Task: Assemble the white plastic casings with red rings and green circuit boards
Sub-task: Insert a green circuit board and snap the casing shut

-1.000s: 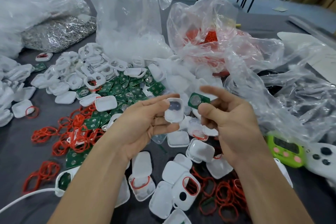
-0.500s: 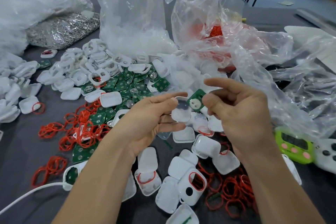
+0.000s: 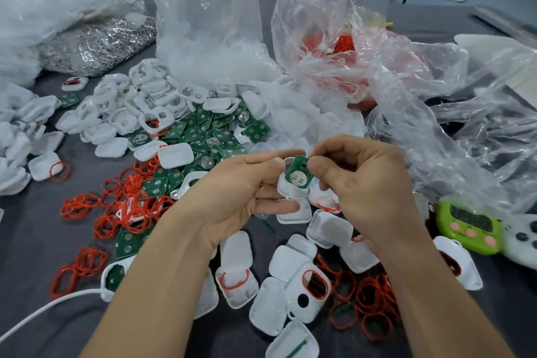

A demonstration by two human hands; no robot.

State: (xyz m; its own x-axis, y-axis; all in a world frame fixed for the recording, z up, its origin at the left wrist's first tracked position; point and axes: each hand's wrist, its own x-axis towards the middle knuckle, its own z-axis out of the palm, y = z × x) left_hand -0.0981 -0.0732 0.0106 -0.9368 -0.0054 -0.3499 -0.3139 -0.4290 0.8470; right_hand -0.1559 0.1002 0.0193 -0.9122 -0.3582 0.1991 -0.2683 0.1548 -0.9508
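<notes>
A dark grey table (image 3: 35, 241) fills the frame, littered with parts. At frame centre, a small white plastic casing shell (image 3: 286, 190) is pinched between the thumb and curled fingers of the left hand (image 3: 232, 192). A square green circuit board with a round silver contact (image 3: 297, 173) rests tilted on the casing's open face. The right hand (image 3: 363, 183) nips its right edge between thumb and forefinger. Left of centre sprawl loose red rubber rings (image 3: 130, 206) and a heap of green boards (image 3: 209, 131). Crumpled clear plastic bags (image 3: 209, 23) stand across the top, and a lime-green timer (image 3: 469, 224) sits at the right edge.
</notes>
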